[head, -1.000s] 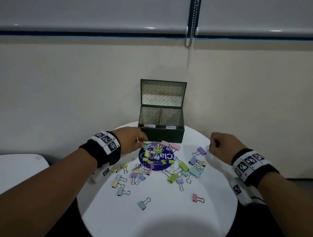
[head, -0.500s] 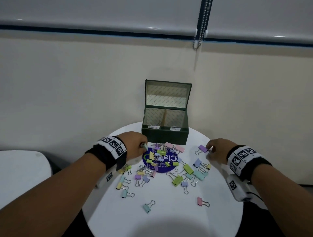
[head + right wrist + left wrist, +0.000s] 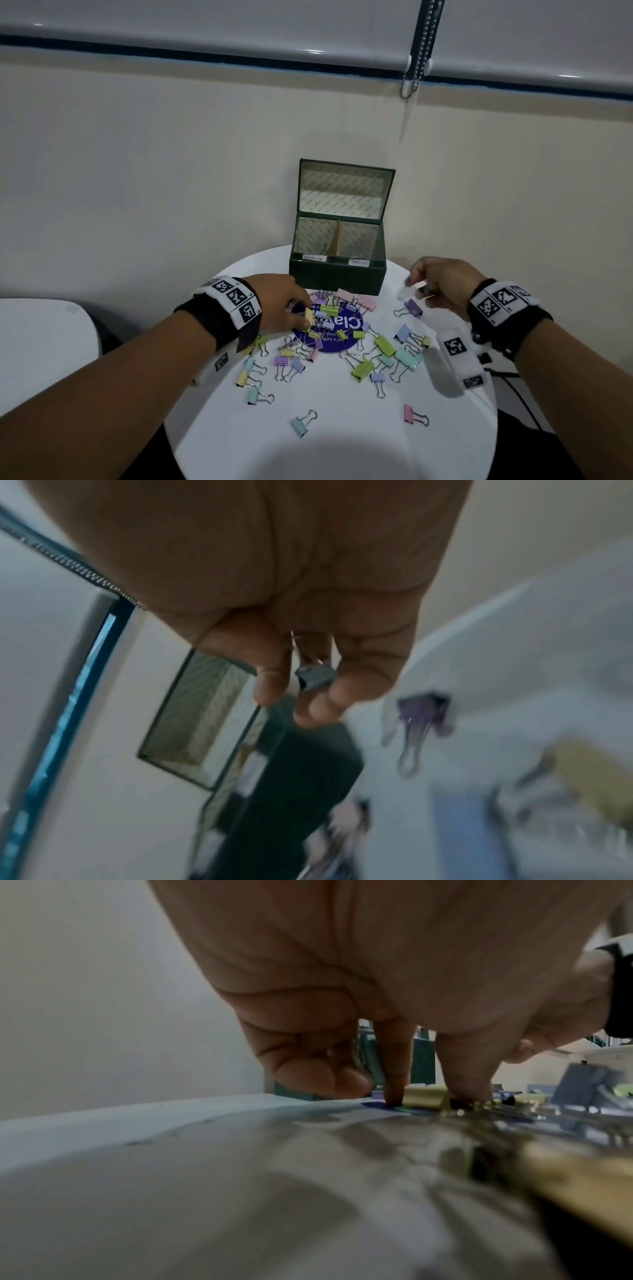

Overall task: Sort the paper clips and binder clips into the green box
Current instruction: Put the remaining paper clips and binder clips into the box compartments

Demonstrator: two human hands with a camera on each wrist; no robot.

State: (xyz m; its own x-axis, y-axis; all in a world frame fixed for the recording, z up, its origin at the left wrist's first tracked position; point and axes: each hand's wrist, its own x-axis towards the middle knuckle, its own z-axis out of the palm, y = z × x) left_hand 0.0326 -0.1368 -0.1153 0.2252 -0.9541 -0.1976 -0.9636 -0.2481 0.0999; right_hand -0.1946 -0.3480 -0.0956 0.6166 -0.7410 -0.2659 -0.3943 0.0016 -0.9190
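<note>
The green box stands open at the back of the round white table, with a divider and two labels on its front rim. Several pastel binder clips lie scattered in front of it. My left hand is down on the pile, finger and thumb pinching a yellow binder clip that lies on the table. My right hand is raised to the right of the box and holds a small grey binder clip between thumb and fingers. A purple binder clip lies just below it.
A round blue sticker lies under the middle of the pile. The wall stands right behind the box. A second white surface sits at the left, and a dark cable hangs off the table's right edge.
My right hand dropped to the table beside the purple clip, then rose again with a small clip in its fingers. My left hand settled onto the yellow clip.
</note>
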